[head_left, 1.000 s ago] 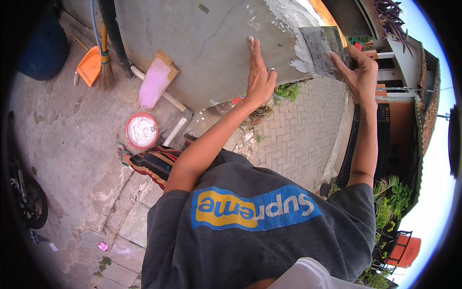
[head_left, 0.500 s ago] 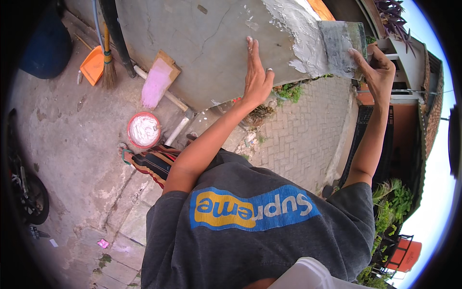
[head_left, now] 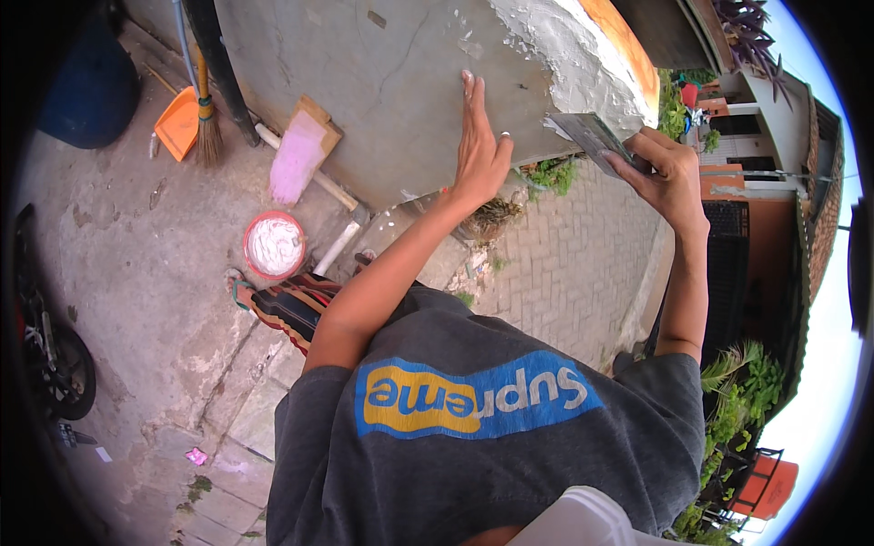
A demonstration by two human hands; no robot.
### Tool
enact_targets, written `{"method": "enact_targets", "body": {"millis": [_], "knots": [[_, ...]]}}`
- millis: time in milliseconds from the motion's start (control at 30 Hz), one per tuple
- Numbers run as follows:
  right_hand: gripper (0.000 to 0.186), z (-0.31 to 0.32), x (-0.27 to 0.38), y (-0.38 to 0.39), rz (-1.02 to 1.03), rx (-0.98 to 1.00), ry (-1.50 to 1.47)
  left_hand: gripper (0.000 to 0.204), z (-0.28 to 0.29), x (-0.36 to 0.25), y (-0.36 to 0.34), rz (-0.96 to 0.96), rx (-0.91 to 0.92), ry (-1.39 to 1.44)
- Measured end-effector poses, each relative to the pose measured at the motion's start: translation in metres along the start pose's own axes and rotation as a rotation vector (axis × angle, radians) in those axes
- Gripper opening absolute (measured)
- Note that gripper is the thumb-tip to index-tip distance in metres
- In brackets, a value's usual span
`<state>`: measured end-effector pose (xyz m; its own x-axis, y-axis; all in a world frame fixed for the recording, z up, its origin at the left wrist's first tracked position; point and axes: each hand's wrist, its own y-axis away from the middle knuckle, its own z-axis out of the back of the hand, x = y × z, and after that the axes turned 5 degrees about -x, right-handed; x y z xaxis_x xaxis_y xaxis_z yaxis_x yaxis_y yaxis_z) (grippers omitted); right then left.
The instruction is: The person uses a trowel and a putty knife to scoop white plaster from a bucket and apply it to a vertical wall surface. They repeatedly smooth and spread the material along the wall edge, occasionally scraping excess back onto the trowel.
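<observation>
My left hand (head_left: 481, 153) lies against the grey wall (head_left: 391, 109), fingers stretched out and thumb apart, holding nothing. In my right hand (head_left: 663, 173) a wide, flat putty scraper (head_left: 587, 136) is gripped, its blade tilted nearly edge-on. The blade's far edge meets the wall's edge, just below a rough layer of white putty (head_left: 601, 73). That putty covers the wall's right end, next to an orange-painted strip (head_left: 628, 32). Down to the left, a round red tub (head_left: 248, 247) of white putty stands on the ground near my foot.
A pink-smeared board (head_left: 299, 156) leans at the wall's foot beside a white pipe (head_left: 337, 247). Farther left are an orange dustpan (head_left: 177, 126), a broom (head_left: 208, 136), a dark pole and a blue barrel (head_left: 86, 91). A motorcycle (head_left: 59, 364) stands at the left edge. Plants (head_left: 551, 173) grow below the wall.
My right hand has moved left and down with the scraper, which has turned from flat against the putty to nearly edge-on. My left hand stays on the wall.
</observation>
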<state>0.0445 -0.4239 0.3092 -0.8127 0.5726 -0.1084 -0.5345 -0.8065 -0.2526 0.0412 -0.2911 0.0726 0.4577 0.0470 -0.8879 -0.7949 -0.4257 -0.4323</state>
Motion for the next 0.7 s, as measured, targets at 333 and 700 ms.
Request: {"method": "enact_targets", "body": {"millis": [333,700], "knots": [[0.021,-0.002,0.002,0.007,-0.031,-0.051,0.058,0.081,0.000,-0.004,0.000,-0.003,-0.002,-0.008],[0.022,0.020,-0.015,-0.004,-0.154,-0.167,0.063,0.081,0.001,0.000,0.000,0.005,-0.004,-0.030]]}}
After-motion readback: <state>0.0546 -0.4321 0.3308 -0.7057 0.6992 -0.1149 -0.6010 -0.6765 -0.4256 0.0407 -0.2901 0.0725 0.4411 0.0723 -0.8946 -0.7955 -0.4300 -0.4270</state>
